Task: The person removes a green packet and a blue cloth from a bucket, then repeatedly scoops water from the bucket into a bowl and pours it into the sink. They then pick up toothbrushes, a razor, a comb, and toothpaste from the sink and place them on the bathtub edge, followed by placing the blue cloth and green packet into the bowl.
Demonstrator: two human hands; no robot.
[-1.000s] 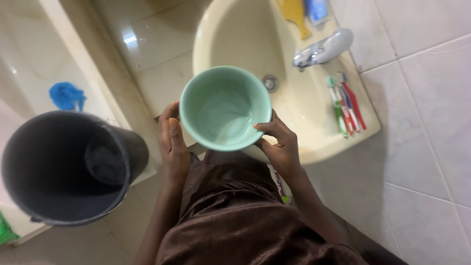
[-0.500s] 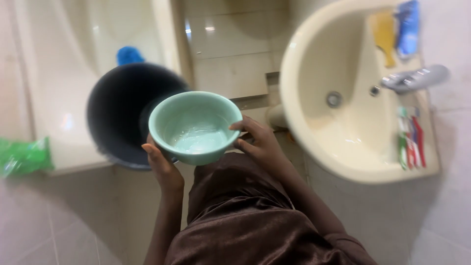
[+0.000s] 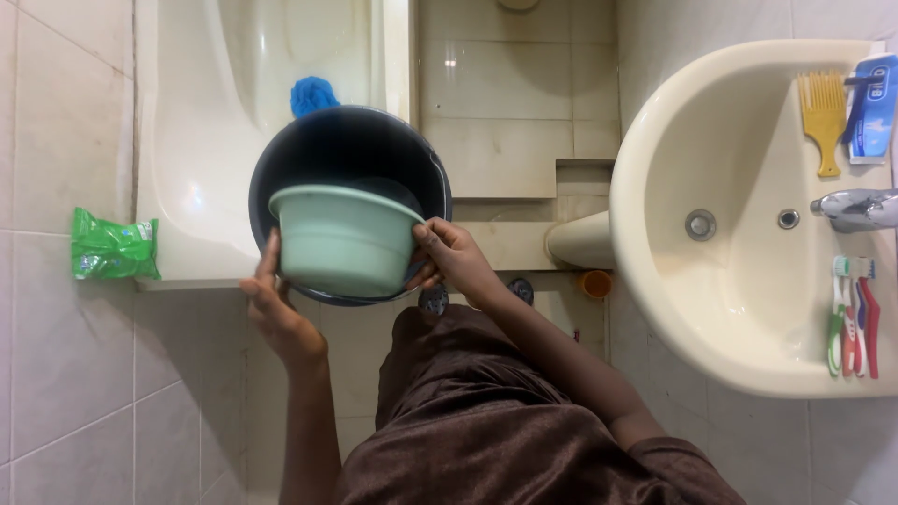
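I hold a pale green plastic bowl [image 3: 344, 241] with both hands, tipped away from me over the mouth of a dark round bucket [image 3: 348, 150]. My left hand [image 3: 276, 313] grips the bowl's left side from below. My right hand [image 3: 451, 257] clasps its right rim. The bowl's inside is hidden from view; only its outer wall and rim show. The bucket stands on the floor beside a white bathtub [image 3: 220, 112].
A cream pedestal sink [image 3: 711, 309] with a chrome tap [image 3: 856, 208] is on the right, with a yellow comb [image 3: 823, 108], a toothpaste tube [image 3: 875, 93] and toothbrushes [image 3: 853, 313] on its rim. A green packet [image 3: 112, 248] lies at the tub's corner; a blue sponge [image 3: 313, 93] sits behind the bucket.
I have turned left from the sink to the bucket. The bowl, held level before, is now tilted forward over the bucket's opening.
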